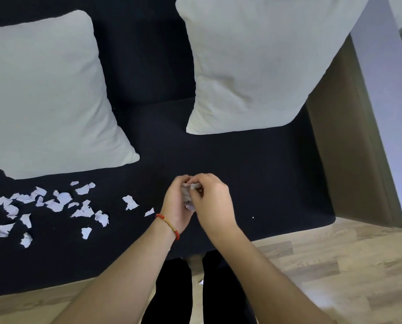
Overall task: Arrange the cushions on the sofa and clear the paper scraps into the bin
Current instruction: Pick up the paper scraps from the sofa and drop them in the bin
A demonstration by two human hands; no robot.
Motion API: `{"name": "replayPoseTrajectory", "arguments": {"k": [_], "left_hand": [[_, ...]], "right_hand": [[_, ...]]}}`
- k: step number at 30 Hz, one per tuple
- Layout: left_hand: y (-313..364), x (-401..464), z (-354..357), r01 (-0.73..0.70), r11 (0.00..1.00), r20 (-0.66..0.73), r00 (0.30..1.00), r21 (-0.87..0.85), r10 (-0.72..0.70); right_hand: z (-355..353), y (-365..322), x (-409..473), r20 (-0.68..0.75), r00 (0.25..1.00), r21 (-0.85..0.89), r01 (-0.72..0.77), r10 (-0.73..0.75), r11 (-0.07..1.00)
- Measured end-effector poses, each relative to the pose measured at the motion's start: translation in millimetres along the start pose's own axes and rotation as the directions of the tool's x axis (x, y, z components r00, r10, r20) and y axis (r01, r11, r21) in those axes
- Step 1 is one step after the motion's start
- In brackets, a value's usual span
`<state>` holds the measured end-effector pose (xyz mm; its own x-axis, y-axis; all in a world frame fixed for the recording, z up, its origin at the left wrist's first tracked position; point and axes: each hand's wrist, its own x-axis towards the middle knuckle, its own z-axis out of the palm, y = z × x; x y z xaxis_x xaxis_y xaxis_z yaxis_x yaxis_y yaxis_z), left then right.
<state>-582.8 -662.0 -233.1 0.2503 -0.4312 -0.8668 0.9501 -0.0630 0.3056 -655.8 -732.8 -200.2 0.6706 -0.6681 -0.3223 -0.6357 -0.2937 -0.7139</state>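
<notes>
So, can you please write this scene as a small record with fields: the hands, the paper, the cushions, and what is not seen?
left hand: left hand cupped, holds a bunch of paper scraps
right hand: right hand pinches one scrap at the bunch
loose scraps: loose scraps lie on the left part of the sofa seat
cushions: left cushion and right cushion, apart, both leaning on the backrest
bin: not in view
</notes>
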Motion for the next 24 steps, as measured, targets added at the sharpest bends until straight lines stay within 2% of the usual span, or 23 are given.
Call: {"name": "replayPoseTrajectory", "arguments": {"k": [3, 5, 8, 11, 14, 18, 24], "left_hand": [[6.9, -3.2, 4.8, 0.018, 0.99, -0.013, 1.0, -0.138, -0.02], [9.9, -5.0, 6.3, 0.017, 0.991, -0.026, 0.999, -0.133, -0.021], [10.7, -10.5, 5.7, 0.051, 0.981, -0.007, 0.999, -0.19, -0.054], [10.9, -13.0, 0.8, 0.057, 0.963, 0.006, 0.998, -0.264, -0.058], [14.6, -12.8, -1.0, 0.029, 0.957, -0.03, 0.999, -0.287, -0.039], [20.8, -9.5, -2.9, 0.05, 0.949, -0.036, 0.997, -0.311, -0.065], [21.9, -4.2, -14.4, -0.03, 0.988, -0.094, 0.995, -0.151, 0.016]], "right_hand": [[12.4, 4.0, -5.7, -0.004, 0.988, -0.179, 0.149, -0.152, 0.973], [19.5, 9.0, -7.9, -0.008, 0.975, -0.285, 0.209, -0.22, 0.936], [26.7, 10.4, -9.6, -0.085, 0.931, -0.377, 0.3, -0.355, 0.876], [28.0, 4.9, -11.6, -0.114, 0.909, -0.422, 0.322, -0.402, 0.848], [23.7, -1.0, -12.5, -0.11, 0.92, -0.373, 0.313, -0.377, 0.874], [11.0, 1.1, -11.1, -0.028, 0.928, -0.276, 0.35, -0.372, 0.895], [1.8, 3.2, -16.1, 0.014, 0.913, -0.133, 0.405, -0.407, 0.904]]}}
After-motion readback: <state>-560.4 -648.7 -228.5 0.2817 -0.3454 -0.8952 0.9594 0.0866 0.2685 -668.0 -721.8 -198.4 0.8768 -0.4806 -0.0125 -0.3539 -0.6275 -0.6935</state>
